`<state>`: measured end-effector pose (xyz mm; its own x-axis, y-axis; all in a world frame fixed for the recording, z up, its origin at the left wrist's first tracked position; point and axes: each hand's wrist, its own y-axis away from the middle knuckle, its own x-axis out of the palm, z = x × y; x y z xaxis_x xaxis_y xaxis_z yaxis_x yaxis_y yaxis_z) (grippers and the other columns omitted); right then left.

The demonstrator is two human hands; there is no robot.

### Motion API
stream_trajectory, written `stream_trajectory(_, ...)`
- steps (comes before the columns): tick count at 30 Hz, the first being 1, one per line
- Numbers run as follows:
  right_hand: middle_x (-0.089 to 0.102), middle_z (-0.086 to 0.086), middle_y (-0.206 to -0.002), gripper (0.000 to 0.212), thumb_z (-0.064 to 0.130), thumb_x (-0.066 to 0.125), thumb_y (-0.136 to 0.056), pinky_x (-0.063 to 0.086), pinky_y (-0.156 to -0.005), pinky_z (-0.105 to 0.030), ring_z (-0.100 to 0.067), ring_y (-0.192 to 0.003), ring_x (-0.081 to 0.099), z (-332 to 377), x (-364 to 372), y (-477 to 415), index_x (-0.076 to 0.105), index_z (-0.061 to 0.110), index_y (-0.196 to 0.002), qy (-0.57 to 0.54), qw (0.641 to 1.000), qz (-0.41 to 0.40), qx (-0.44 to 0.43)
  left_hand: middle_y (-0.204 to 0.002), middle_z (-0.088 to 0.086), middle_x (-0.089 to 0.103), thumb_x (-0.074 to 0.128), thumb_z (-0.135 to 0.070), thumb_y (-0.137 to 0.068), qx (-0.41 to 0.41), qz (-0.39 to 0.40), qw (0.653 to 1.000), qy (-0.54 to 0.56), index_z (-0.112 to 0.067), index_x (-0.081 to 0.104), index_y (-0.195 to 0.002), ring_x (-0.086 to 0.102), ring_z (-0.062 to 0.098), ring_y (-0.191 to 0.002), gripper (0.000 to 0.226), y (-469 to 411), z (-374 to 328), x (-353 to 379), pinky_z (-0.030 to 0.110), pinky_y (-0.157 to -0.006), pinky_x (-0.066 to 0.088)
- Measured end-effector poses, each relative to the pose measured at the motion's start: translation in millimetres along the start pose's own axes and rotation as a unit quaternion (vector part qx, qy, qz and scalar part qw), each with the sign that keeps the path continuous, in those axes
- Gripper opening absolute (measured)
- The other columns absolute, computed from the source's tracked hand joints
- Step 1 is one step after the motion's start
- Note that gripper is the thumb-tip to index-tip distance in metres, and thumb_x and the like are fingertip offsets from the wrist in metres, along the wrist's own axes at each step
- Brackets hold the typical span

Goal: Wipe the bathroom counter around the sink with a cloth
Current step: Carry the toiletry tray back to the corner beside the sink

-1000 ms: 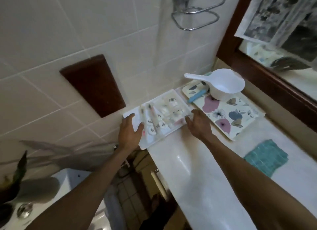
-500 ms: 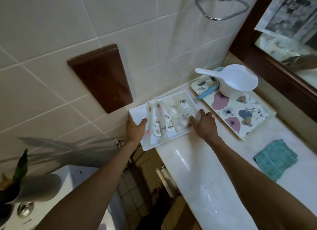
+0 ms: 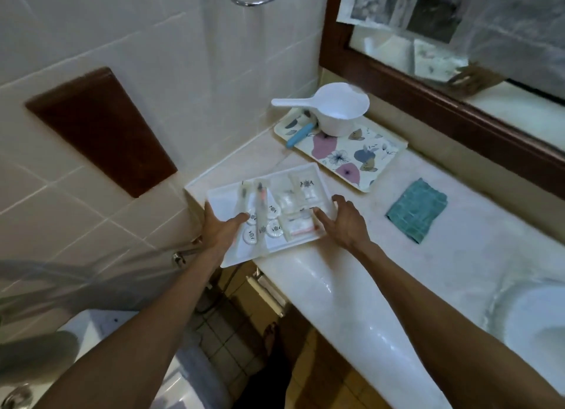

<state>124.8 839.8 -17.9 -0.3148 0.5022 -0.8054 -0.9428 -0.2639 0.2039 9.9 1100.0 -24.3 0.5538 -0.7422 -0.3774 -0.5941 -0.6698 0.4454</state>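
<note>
A folded teal cloth [image 3: 417, 210] lies flat on the pale marble counter [image 3: 336, 289], untouched, to the right of my hands. Both hands hold a white tray [image 3: 220, 202] of small toiletries at the counter's left end, where it overhangs the edge. My left hand [image 3: 221, 230] grips the tray's left side with the thumb on top. On the tray's right side rests my right hand [image 3: 344, 223], fingers over the rim. The white sink basin [image 3: 538, 323] shows at the lower right.
A floral tray [image 3: 382, 159] sits in the back corner with a white scoop [image 3: 339, 109] and a blue item [image 3: 301, 135] on it. A wood-framed mirror [image 3: 428, 81] runs behind the counter. Tiled wall stands to the left, and a toilet [image 3: 91, 332] is below.
Both hands keep their hold on the white tray, which has come slightly away from the wall corner. The view has swung right and down, so the sink now shows.
</note>
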Motion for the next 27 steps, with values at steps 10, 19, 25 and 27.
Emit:
stream_trajectory(10, 0.064, -0.012, -0.117, 0.057, 0.057, 0.053, -0.091, 0.050, -0.075, -0.038, -0.031, -0.096, 0.064, -131.6, -107.7, 168.2, 0.043, 0.011, -0.125, -0.045, 0.988, -0.130, 0.070, -0.151, 0.009, 0.037, 0.079, -0.062, -0.054, 0.105, 0.117, 0.985, -0.070, -0.021, 0.033, -0.152, 0.045, 0.030, -0.134, 0.116, 145.9, -43.2, 110.7, 0.052, -0.109, 0.043)
stream_trajectory(19, 0.059, -0.010, -0.120, 0.055, 0.055, 0.052, -0.093, 0.045, -0.080, -0.037, -0.030, -0.105, 0.058, -269.6, -205.2, 361.3, 0.042, 0.010, -0.124, -0.076, 0.940, -0.281, 0.180, -0.126, -0.001, 0.061, 0.081, -0.061, -0.048, 0.203, 0.270, 0.937, -0.085, -0.032, 0.055, -0.127, 0.062, 0.024, -0.112, 0.088, 325.8, -54.7, 253.2, 0.048, -0.099, 0.052)
stream_trajectory(25, 0.057, -0.004, -0.115, 0.048, 0.055, 0.050, -0.092, 0.048, -0.088, -0.044, -0.026, -0.104, 0.057, -341.9, -244.0, 466.9, 0.044, 0.015, -0.119, -0.097, 0.892, -0.358, 0.258, -0.152, 0.007, 0.040, 0.072, -0.064, -0.059, 0.244, 0.336, 0.896, -0.158, -0.016, 0.032, -0.153, 0.037, 0.032, -0.140, 0.113, 455.5, -54.8, 326.1, 0.052, -0.111, 0.039)
stream_trajectory(27, 0.057, -0.005, -0.117, 0.050, 0.055, 0.049, -0.093, 0.047, -0.089, -0.042, -0.027, -0.106, 0.056, -359.7, -254.6, 490.8, 0.043, 0.014, -0.120, -0.100, 0.880, -0.369, 0.283, -0.156, 0.008, 0.036, 0.072, -0.061, -0.065, 0.266, 0.350, 0.881, -0.173, -0.014, 0.030, -0.155, 0.031, 0.033, -0.144, 0.109, 488.5, -57.6, 347.1, 0.052, -0.112, 0.036)
